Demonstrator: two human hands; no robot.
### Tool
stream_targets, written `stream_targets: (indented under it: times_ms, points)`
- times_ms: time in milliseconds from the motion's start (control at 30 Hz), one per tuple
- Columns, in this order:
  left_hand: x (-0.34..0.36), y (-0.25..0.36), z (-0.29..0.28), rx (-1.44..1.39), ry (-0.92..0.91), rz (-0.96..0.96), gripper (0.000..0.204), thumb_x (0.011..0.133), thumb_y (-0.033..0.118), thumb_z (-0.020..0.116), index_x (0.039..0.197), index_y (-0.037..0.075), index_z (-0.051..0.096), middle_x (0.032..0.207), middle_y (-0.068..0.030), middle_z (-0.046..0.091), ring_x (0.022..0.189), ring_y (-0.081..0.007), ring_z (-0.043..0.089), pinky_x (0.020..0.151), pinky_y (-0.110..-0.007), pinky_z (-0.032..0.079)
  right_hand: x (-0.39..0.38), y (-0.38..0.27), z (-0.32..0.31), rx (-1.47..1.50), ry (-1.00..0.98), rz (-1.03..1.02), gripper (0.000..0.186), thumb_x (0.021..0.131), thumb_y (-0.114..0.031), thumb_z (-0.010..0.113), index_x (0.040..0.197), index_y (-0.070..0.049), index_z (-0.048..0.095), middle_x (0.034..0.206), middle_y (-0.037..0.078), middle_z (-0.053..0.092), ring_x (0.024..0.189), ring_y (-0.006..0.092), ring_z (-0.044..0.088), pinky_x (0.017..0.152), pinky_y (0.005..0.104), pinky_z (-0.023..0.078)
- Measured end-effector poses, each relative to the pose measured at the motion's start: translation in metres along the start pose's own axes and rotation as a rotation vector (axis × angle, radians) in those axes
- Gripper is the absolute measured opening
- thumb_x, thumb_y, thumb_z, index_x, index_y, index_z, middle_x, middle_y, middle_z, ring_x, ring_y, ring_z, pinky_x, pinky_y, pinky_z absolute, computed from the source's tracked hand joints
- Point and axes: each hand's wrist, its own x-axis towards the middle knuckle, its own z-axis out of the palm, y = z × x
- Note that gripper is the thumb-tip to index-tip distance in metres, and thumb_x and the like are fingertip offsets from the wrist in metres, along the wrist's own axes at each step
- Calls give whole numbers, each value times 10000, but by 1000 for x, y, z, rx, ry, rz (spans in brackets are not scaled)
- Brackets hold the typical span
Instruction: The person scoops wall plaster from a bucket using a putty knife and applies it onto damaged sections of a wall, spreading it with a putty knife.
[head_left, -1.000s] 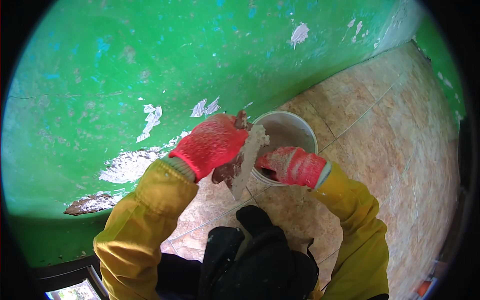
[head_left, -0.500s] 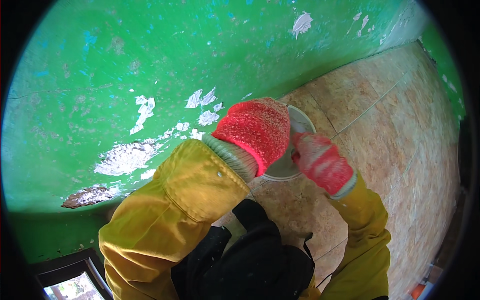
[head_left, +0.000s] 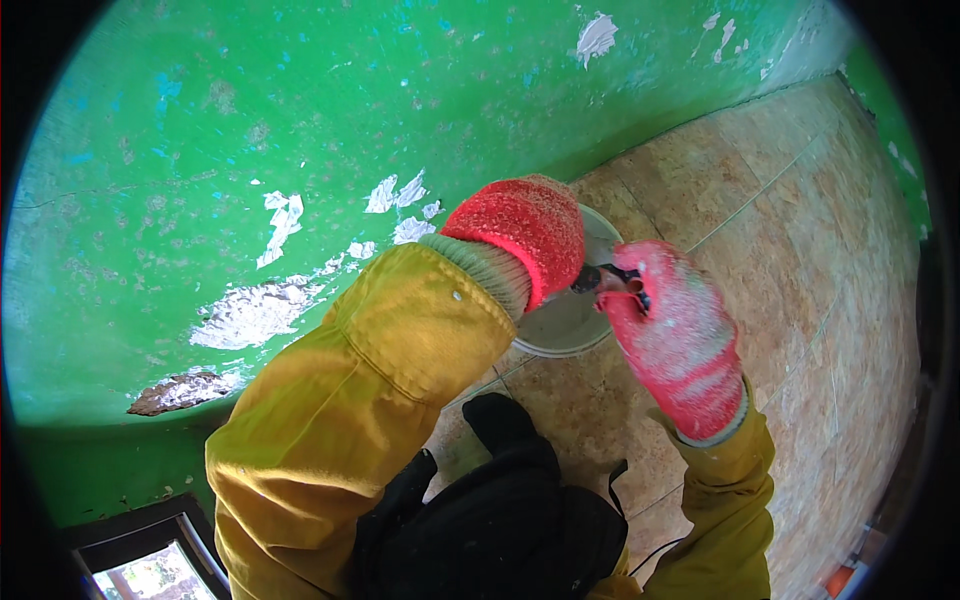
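My right hand [head_left: 680, 335], in a red glove smeared with white, is closed around a black-handled tool [head_left: 588, 279]. The tool's far end goes behind my left hand, so its kind is hidden. Below both hands, a white bucket [head_left: 563, 351] stands on the floor, with pale white material in it. My left hand [head_left: 520, 235], in a red glove with a pale knitted cuff, is over the bucket's left side. Its back faces up and its fingers are out of sight.
A green wall [head_left: 330, 110] rises at left, with white filler patches [head_left: 250, 315] and a broken brown hole [head_left: 180, 392] low down. Tan tiles [head_left: 790, 250] cover the floor. A dark-framed glass pane [head_left: 155, 575] is at lower left. Dark clothing [head_left: 490, 510] lies between my forearms.
My right hand has turned and drawn slightly back from the bucket, bringing the black handle into view. The left hand has shifted a little upward, still over the bucket.
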Motion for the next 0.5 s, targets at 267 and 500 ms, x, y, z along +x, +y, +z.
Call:
stream_targets:
  times_ms: [267,500]
  points:
    - [-28,-37,-16,252,104,278,275,789,247,545,857,-4,634,786,-206,637,746,-328,636,681,-408,503,15,37,25,-258,-187,6,192,767,-161,628,893,-36,553,852,187,592,806,381,589,697,472,478]
    - [-100,-68,-28,-495,0,-522,249,836,250,568,930,29,634,719,-113,639,667,-195,616,664,-348,486,35,58,77,-572,-452,65,226,776,-238,618,890,-46,590,874,164,611,850,369,595,747,466,482]
